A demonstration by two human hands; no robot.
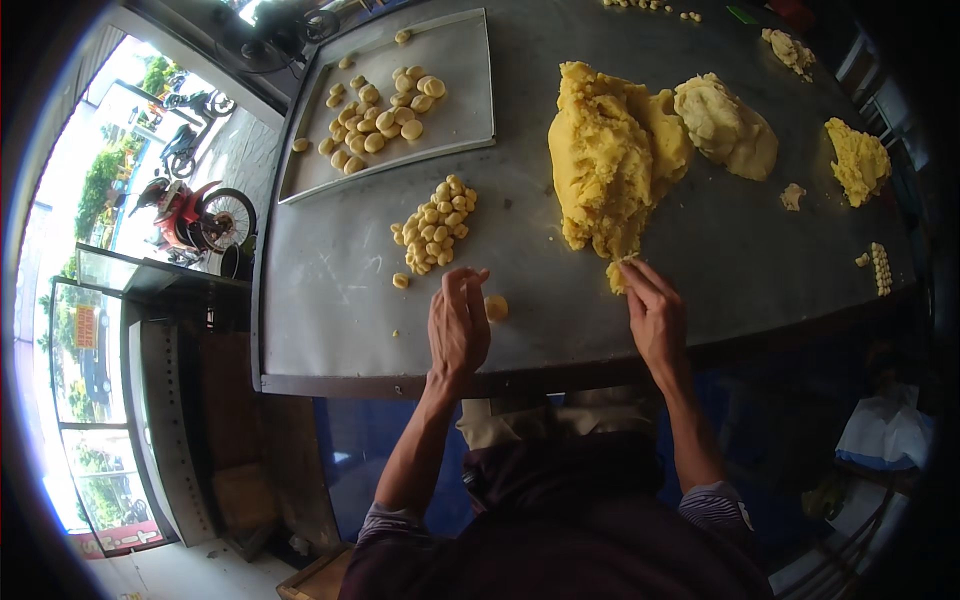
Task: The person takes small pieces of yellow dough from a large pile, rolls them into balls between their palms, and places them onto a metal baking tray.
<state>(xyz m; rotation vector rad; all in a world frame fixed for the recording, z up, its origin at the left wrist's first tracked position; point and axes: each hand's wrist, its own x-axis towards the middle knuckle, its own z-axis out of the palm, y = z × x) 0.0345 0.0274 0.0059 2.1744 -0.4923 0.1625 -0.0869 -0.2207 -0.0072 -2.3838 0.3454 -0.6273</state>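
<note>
My right hand (pixel 651 310) pinches a crumbly yellow dough piece (pixel 618 280) at the lower tip of a large yellow dough mound (pixel 605 150). My left hand (pixel 456 320) is curled over the steel table (pixel 330 290); whatever lies under its fingers is hidden. Just right of it lies a flat dough disc (pixel 496 308). Small pale dough balls (pixel 435 225) are clustered above my left hand, with a loose one (pixel 400 281) beside them.
A metal tray (pixel 465 130) holds several flattened dough rounds at upper left. A paler dough lump (pixel 725 130), a yellow lump (pixel 855 160) and small pellet rows (pixel 880 268) lie rightward. Motorbikes (pixel 185 215) and a glass cabinet (pixel 95 380) stand left of the table.
</note>
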